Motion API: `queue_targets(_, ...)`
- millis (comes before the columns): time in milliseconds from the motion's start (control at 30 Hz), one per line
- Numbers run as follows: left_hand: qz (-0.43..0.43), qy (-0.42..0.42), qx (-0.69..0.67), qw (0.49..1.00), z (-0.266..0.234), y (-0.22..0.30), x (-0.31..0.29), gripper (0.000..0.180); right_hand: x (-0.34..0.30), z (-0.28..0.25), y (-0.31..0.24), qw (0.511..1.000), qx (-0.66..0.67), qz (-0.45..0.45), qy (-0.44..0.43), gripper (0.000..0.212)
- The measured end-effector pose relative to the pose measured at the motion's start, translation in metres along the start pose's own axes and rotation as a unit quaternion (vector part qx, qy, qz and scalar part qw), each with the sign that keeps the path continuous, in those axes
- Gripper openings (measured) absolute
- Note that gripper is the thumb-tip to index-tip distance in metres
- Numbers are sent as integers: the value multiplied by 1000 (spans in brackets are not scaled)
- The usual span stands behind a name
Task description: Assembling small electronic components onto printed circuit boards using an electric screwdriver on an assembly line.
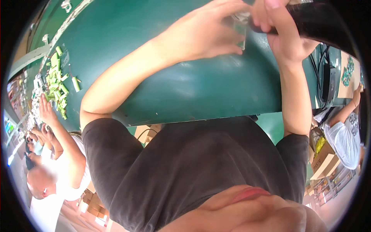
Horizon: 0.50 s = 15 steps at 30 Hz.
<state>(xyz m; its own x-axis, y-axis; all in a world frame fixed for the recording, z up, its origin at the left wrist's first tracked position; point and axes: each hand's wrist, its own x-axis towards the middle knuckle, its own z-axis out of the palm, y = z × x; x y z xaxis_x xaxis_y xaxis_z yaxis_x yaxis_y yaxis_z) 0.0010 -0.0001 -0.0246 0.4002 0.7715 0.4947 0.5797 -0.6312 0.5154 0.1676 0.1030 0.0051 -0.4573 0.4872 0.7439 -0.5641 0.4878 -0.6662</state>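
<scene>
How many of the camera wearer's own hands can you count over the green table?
2. The left hand is at upper centre, blurred, around a clear piece; the right hand is farther right, on a black object. Parts of both are hidden.

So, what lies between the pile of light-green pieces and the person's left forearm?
The head view shows one light-green piece lying slightly apart from the pile, then green tabletop before the left forearm.
</scene>
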Motion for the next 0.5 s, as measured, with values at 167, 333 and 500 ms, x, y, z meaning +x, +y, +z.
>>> queue_targets(167,-53,-20,-22,998,-2,5,5,27,4,6,-17,995,-3,96,19,31)
queue_targets(333,-183,-32,122,975,-64,-4,9,26,7,-22,-36,992,75,68,69,12)
queue_targets(500,-454,58,265,849,-179,-97,-19,40,29,-72,-66,994,-8,45,95,22)
